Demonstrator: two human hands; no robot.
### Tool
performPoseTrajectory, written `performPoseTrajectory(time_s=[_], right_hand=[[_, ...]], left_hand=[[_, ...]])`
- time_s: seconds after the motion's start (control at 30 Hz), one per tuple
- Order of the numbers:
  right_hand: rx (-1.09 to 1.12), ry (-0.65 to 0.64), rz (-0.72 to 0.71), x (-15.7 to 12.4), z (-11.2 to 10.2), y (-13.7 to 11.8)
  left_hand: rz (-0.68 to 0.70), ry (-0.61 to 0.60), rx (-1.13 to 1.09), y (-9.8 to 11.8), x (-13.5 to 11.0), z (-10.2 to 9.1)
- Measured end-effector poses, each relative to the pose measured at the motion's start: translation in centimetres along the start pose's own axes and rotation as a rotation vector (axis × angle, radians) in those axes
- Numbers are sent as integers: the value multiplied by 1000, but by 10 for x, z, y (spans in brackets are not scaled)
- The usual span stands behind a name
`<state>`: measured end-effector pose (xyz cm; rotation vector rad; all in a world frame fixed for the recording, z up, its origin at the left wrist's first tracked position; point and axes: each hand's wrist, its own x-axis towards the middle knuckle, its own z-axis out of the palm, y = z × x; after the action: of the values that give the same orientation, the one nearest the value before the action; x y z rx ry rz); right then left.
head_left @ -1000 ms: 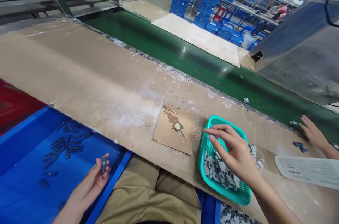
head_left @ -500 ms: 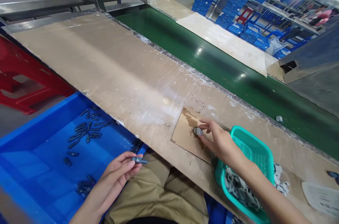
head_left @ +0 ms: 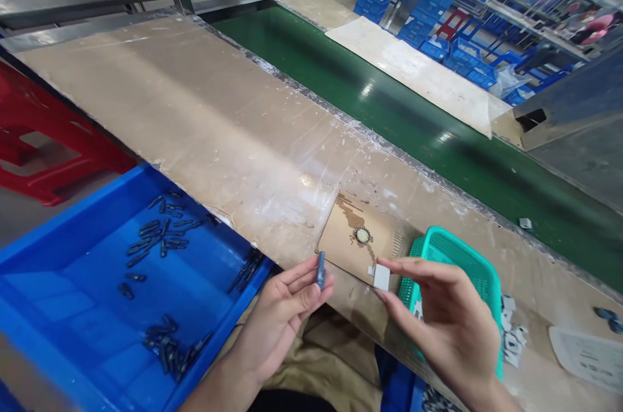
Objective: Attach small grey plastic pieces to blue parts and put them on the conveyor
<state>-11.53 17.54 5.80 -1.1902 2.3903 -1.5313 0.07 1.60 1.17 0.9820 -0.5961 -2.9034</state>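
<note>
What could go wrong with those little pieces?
The left hand holds a small dark piece at its fingertips, so it might slip and drop. The right hand pinches a pale gray block, which could fall too. That hand is also close to the green basket, so it might bump it.

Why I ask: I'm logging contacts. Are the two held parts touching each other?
No, the dark part in the left hand and the grey block in the right hand have a visible gap between them.
</note>
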Motion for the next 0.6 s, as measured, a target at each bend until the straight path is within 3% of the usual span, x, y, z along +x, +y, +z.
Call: performPoseTrajectory(time_s=[0.23, 0.6], right_hand=[[-16, -86, -151, -15, 3, -6], [-41, -206, -192, -11, 8, -5]], left_hand=[[60, -86, 143, -12, 2, 21], [299, 23, 469, -21, -3, 24]])
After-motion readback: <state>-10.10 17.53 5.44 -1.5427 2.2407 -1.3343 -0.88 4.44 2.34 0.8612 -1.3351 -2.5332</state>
